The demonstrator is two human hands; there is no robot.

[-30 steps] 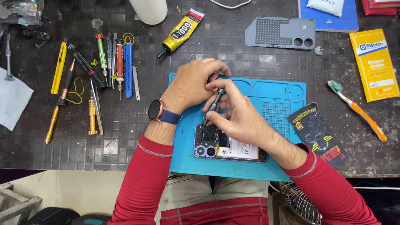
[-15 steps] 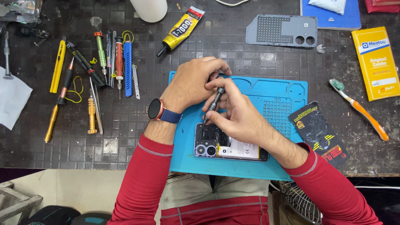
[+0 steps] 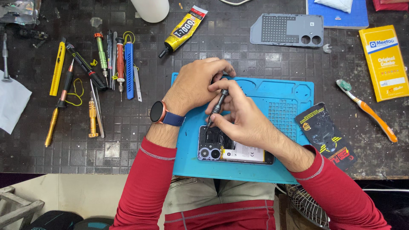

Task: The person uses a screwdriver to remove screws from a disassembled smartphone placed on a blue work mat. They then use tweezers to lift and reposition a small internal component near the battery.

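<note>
An opened phone [image 3: 238, 151] with its back cover off lies on a blue work mat [image 3: 281, 102]. My right hand [image 3: 245, 121] grips a thin dark screwdriver [image 3: 217, 106] by its shaft, and the tip points down into the phone's upper left corner near the camera lenses. Above it, my left hand [image 3: 194, 85], with a watch on the wrist, curls over the screwdriver's top end, fingertips on its cap. Both hands hide part of the phone's top edge.
A row of screwdrivers, tweezers and pry tools [image 3: 98, 64] lies left of the mat. A glue tube [image 3: 183, 30] and a grey phone back cover [image 3: 289, 30] lie at the back. A dark packet [image 3: 326, 136], a toothbrush [image 3: 368, 110] and a yellow box [image 3: 383, 61] sit right.
The hands stay on the screwdriver over the phone with almost no shift; only small finger movement at the tool's top.
</note>
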